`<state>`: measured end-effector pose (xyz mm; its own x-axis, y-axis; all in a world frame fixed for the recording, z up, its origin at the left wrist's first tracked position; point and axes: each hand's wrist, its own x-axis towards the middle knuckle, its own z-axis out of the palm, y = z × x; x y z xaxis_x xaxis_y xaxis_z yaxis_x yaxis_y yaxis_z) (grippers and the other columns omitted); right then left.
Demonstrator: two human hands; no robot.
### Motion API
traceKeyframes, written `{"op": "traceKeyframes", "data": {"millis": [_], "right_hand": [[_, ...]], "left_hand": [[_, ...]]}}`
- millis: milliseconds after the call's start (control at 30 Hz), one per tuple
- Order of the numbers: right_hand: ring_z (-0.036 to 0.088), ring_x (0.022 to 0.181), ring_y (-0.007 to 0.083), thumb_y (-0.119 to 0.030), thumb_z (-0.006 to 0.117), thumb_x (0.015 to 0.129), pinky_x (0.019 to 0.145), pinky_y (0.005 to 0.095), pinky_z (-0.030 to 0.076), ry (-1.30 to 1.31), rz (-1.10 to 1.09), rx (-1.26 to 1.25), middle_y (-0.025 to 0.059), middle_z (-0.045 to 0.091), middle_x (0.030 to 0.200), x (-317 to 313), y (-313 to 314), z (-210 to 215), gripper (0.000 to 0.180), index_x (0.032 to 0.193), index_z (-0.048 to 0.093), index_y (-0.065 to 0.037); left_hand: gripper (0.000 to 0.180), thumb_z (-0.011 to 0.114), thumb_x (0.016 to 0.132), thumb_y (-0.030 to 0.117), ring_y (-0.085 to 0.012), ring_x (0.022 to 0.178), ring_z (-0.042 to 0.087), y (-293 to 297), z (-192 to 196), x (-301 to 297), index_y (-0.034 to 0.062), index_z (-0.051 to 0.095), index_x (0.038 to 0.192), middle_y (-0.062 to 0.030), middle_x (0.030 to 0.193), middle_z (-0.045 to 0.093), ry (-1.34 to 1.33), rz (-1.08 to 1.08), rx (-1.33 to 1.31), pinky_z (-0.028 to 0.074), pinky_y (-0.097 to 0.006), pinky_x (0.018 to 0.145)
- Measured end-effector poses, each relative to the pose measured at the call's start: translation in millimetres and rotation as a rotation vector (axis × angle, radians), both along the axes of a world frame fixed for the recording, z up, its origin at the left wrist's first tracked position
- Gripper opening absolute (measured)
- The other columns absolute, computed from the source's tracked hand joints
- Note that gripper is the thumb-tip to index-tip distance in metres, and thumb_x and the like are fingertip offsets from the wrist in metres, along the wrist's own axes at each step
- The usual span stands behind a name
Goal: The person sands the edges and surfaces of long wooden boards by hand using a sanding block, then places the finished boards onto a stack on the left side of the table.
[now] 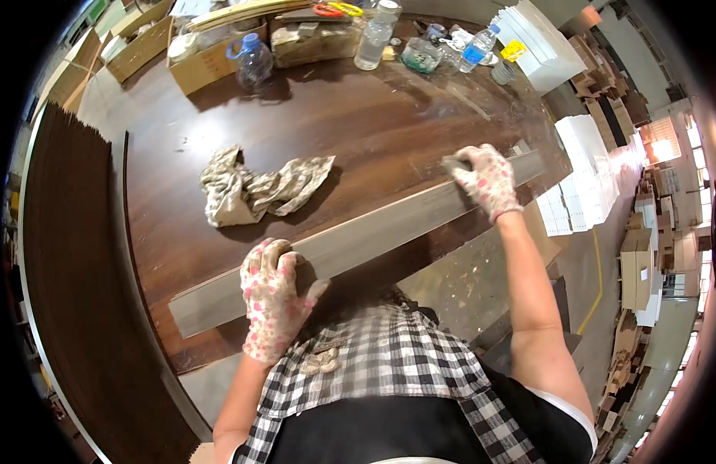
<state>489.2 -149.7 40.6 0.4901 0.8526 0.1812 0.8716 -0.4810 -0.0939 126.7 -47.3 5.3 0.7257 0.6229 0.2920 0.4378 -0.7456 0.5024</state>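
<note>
A long grey plank (pixel 373 232) lies slantwise along the near edge of a dark brown wooden table (pixel 358 131). My left hand (pixel 274 298), in a white glove with pink spots, is clamped over the plank's near left part, fingers on its top edge. My right hand (pixel 485 179), in the same kind of glove, presses a small grey pad against the plank's top edge near its far right end. A crumpled beige rag (pixel 254 189) lies on the table just beyond the plank, between my hands.
Clear plastic bottles (pixel 373 35), a blue-capped jug (pixel 254 62), cardboard boxes (pixel 207 62) and scissors with red and yellow handles (pixel 335 9) crowd the table's far edge. Stacks of white panels (pixel 586 166) stand to the right. A dark ribbed board stack (pixel 72 255) lies at the left.
</note>
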Motion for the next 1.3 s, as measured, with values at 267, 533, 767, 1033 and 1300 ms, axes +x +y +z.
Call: {"op": "traceKeyframes", "data": {"millis": [267, 533, 767, 1033, 1300], "right_hand": [[0.067, 0.089, 0.0292, -0.035, 0.070, 0.088, 0.080, 0.0400, 0.055, 0.149, 0.310, 0.104, 0.0104, 0.071, 0.084, 34.6, -11.1, -3.0, 0.020, 0.090, 0.076, -0.016], [0.067, 0.082, 0.0256, -0.035, 0.072, 0.086, 0.078, 0.0399, 0.056, 0.140, 0.405, 0.095, 0.0065, 0.069, 0.083, 106.3, -28.8, -1.6, 0.020, 0.094, 0.076, -0.017], [0.066, 0.091, 0.0265, -0.046, 0.066, 0.090, 0.085, 0.0407, 0.054, 0.087, 0.158, -0.063, 0.0071, 0.069, 0.090, 238.9, -82.1, -13.2, 0.029, 0.096, 0.077, -0.020], [0.065, 0.093, 0.0290, -0.042, 0.065, 0.090, 0.086, 0.0421, 0.053, 0.308, 0.348, -0.026, 0.0104, 0.068, 0.100, 235.4, -80.1, 6.0, 0.025, 0.097, 0.078, -0.021], [0.066, 0.098, 0.0288, -0.035, 0.072, 0.088, 0.091, 0.0402, 0.052, 0.288, -0.142, -0.005, 0.0092, 0.069, 0.100, 348.2, -140.6, 4.2, 0.026, 0.104, 0.077, -0.014]], "left_hand": [[0.051, 0.090, 0.066, 0.024, -0.0397, 0.108, 0.059, -29.7, 2.5, 110.7, 0.0031, 0.059, 0.102, -0.0167, 0.121, 0.061, 0.021, -0.078, -0.011, 0.047, -0.049, 0.094], [0.073, 0.091, 0.065, 0.037, -0.0401, 0.127, 0.050, -47.0, 18.5, 175.6, 0.0018, 0.059, 0.120, -0.0187, 0.130, 0.057, 0.184, -0.142, 0.007, 0.038, -0.055, 0.110], [0.095, 0.088, 0.067, 0.028, -0.0354, 0.123, 0.054, -57.7, 4.2, 207.1, 0.0024, 0.043, 0.147, -0.0160, 0.131, 0.057, 0.390, -0.140, -0.004, 0.040, -0.050, 0.107], [0.092, 0.088, 0.068, 0.033, -0.0383, 0.117, 0.056, -55.9, -7.6, 208.3, 0.0038, 0.046, 0.144, -0.0185, 0.128, 0.060, 0.382, -0.147, 0.085, 0.043, -0.050, 0.102], [0.089, 0.085, 0.071, 0.041, -0.0377, 0.117, 0.056, -53.3, -9.4, 207.6, 0.0043, 0.048, 0.144, -0.0173, 0.131, 0.060, 0.397, -0.153, 0.103, 0.041, -0.049, 0.103]]}}
